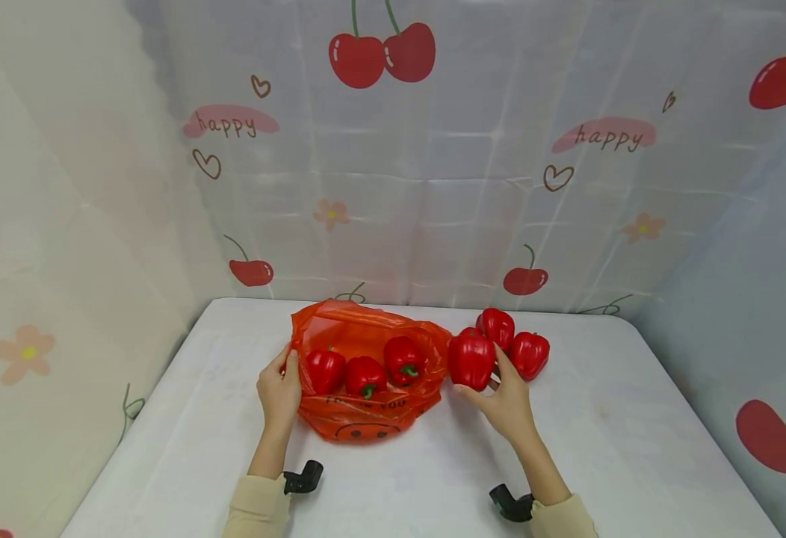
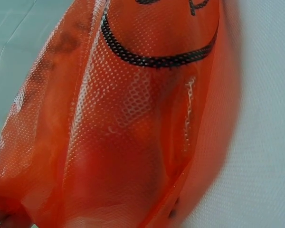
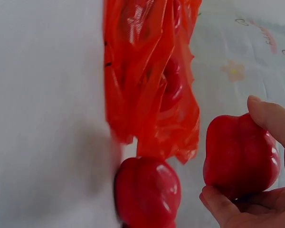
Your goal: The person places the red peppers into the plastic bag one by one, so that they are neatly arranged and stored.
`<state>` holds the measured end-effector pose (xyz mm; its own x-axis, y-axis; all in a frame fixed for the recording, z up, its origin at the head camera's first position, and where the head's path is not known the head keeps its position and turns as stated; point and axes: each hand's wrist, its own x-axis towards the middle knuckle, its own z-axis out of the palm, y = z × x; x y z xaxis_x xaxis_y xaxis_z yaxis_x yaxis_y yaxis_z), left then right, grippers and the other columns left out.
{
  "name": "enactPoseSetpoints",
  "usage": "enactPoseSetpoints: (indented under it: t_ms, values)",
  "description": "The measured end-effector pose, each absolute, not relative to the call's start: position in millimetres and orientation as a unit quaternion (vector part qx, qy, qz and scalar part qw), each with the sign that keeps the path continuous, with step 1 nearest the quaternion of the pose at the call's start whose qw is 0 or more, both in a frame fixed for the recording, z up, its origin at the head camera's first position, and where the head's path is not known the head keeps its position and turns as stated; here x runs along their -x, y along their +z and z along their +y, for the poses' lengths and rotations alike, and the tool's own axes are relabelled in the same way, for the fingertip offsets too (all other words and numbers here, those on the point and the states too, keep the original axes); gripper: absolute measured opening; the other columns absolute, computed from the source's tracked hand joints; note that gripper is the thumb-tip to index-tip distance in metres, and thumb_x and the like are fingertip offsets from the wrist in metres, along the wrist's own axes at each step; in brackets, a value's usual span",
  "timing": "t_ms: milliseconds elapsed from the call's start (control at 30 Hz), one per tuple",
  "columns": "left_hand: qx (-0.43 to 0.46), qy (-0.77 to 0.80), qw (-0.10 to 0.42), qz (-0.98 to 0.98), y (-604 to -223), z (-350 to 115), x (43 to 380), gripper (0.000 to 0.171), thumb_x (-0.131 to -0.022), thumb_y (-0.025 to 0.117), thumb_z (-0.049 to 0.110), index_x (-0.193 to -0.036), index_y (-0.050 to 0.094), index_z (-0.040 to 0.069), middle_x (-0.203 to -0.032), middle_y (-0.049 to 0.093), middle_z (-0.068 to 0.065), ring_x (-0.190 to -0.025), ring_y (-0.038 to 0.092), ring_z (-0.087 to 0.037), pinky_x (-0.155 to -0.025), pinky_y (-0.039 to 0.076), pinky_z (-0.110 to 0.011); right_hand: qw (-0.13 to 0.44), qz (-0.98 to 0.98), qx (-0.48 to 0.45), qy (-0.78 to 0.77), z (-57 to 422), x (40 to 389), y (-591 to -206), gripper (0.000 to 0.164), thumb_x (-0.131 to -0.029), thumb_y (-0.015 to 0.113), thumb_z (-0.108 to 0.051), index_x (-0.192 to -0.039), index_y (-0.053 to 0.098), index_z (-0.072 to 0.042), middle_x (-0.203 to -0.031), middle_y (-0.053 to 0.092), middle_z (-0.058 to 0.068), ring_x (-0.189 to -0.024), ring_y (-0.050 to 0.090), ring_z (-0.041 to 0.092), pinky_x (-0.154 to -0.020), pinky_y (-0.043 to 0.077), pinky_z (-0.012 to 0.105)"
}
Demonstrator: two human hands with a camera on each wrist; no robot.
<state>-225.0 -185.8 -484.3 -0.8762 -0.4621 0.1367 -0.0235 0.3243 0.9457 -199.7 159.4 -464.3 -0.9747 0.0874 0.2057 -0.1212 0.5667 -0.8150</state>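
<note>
An orange-red plastic bag [image 1: 386, 432] with a printed smiling face lies with its mouth open, and three red bell peppers [image 1: 326, 370] show inside. My left hand [image 1: 279, 392] grips the bag's left edge; in the left wrist view the bag fills most of the picture, with a bit of the hand at the lower left corner. At the bag's right side, my right hand [image 1: 506, 400] holds another red bell pepper [image 3: 242, 156] between thumb and fingers, lifted off the table. Behind it on the table sit more red bell peppers [image 1: 530, 356], one partly hidden.
A white-covered table [image 1: 393, 493] lies under everything. Printed curtains [image 1: 406, 179] with cherries and hearts hang at the back and sides. Each wrist wears a black camera mount [image 1: 303, 477].
</note>
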Motion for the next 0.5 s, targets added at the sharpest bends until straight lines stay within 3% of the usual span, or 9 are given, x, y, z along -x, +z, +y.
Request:
enactPoseSetpoints:
  t_ms: [500]
  values:
    - [-0.151,-0.561,0.197,-0.79,-484.9,-187.1,224.4,0.041,-0.102,0.048,0.02,-0.138,0.053,0.001,-0.137,0.056,-0.021,-0.129,0.051,-0.04,-0.107,0.043,-0.052,0.052,-0.87,-0.112,0.478,71.8,239.6,-440.2,0.093,-0.073,0.086,-0.027,-0.15,0.036,-0.011,-0.142,0.053,0.01,-0.128,0.051,0.032,-0.091,0.055,0.052]
